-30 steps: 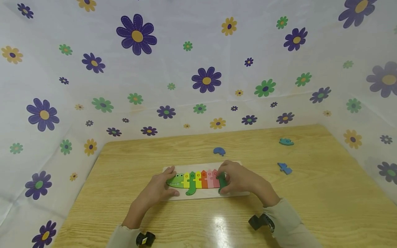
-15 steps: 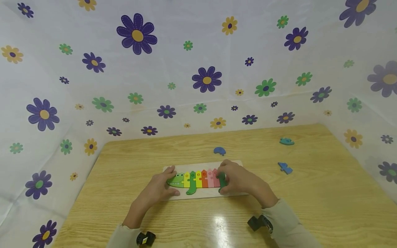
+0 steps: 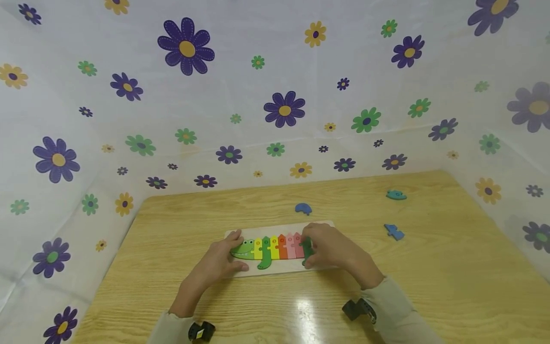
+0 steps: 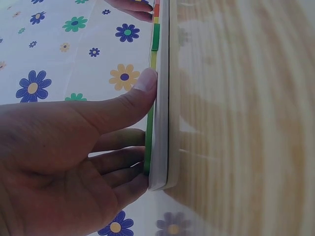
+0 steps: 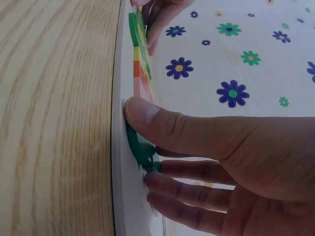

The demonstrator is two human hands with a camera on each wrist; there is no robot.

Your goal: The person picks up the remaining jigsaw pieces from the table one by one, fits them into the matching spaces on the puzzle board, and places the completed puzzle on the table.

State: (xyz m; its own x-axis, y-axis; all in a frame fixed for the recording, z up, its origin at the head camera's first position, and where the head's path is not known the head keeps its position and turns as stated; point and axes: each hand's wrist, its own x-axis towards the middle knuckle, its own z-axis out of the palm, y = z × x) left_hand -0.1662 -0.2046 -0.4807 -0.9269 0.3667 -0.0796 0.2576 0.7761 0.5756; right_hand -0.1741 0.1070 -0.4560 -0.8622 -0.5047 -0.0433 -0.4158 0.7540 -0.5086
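A pale wooden puzzle board point(image 3: 281, 268) carries a crocodile made of colourful numbered pieces. My left hand point(image 3: 215, 260) rests at its left end, around the light green head piece point(image 3: 243, 250). In the left wrist view, the left thumb point(image 4: 142, 91) lies on the board's near side and the fingers touch its far end. My right hand point(image 3: 333, 246) pinches a dark green leg piece point(image 5: 139, 147) between thumb and fingers, beside the pink pieces point(image 3: 294, 246). The piece sits at the board's surface, partly hidden under the right fingers.
Loose on the wooden table point(image 3: 172, 239) lie a blue curved piece point(image 3: 303, 209) behind the board, a teal piece point(image 3: 396, 195) at the back right and a blue angular piece point(image 3: 393, 231) right of the board. A flower-printed white cloth point(image 3: 240, 95) encloses the table's back and sides.
Both hands stay almost where they were, the right still pinching the dark green piece. The head view has shifted very slightly.
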